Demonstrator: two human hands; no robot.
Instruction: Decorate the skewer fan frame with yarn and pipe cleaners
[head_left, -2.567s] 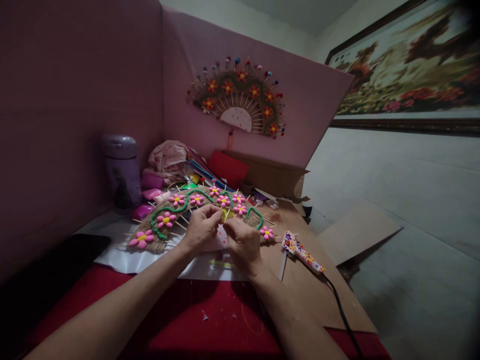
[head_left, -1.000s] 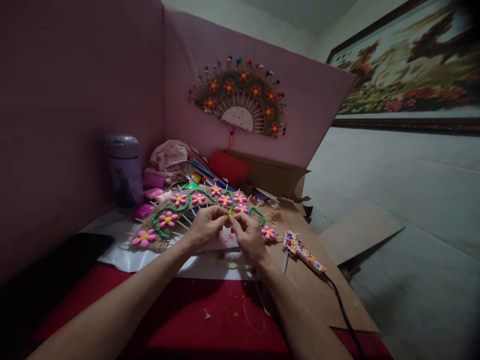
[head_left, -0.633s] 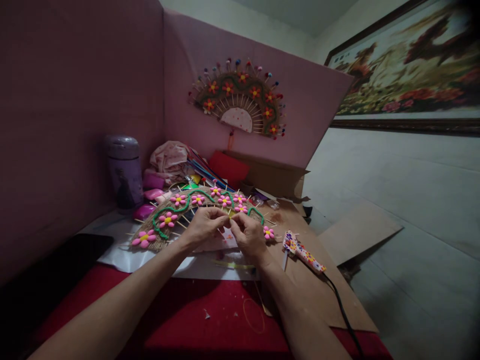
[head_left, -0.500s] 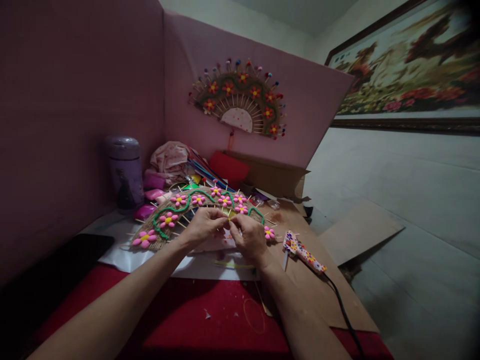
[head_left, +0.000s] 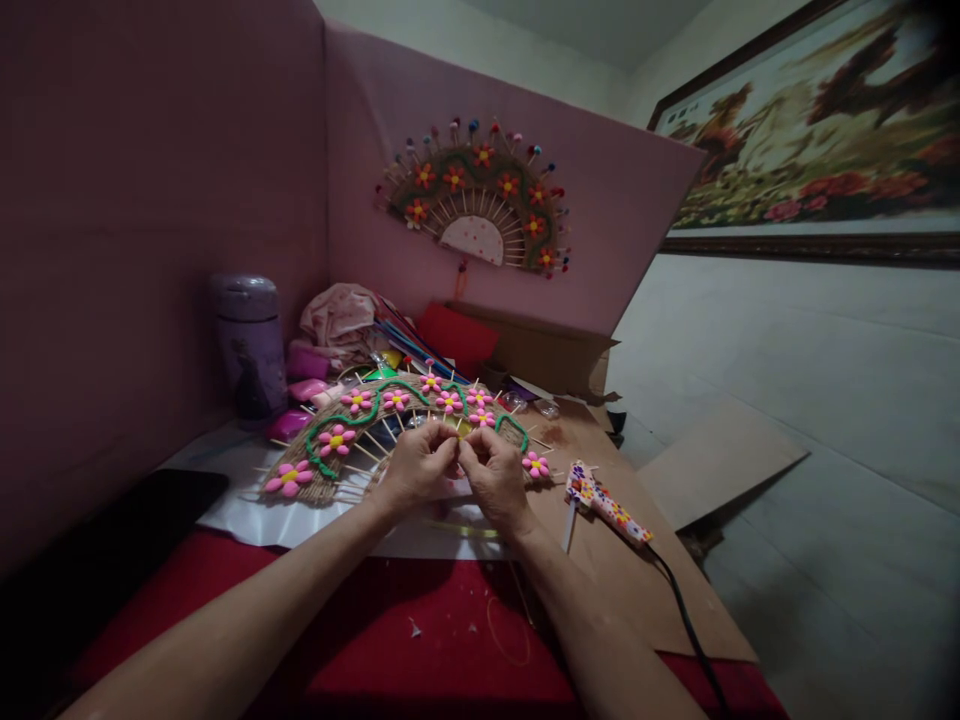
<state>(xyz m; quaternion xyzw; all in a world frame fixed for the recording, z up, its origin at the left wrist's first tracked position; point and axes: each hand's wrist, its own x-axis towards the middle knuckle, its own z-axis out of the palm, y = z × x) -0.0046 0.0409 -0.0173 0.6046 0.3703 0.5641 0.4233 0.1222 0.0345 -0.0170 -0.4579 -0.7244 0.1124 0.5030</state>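
My left hand (head_left: 421, 462) and my right hand (head_left: 495, 475) meet in front of the fan, fingertips closed together in a pinch. A small yellow piece (head_left: 461, 436) shows between them; its kind is too small to make out. Just behind them lies a fan-shaped craft (head_left: 360, 420) of brown twine and thin sticks. It carries pink flowers (head_left: 337, 439) with yellow centres and a wavy green strip (head_left: 390, 385). My hands hide part of its lower middle. A thin yellow-green strip (head_left: 469, 530) lies on the white sheet below my hands.
A glue gun (head_left: 611, 505) with a flowered cover rests on cardboard (head_left: 660, 590) at the right, its black cord running forward. A purple bottle (head_left: 246, 345) stands left, near coloured clay packs (head_left: 307, 388). A finished fan (head_left: 480, 200) hangs on the pink panel (head_left: 615, 220).
My left hand has shifted slightly right and down, its fingers curling closer to my right fingertips. The right hand has barely moved. The fan and the glue gun stay in place.
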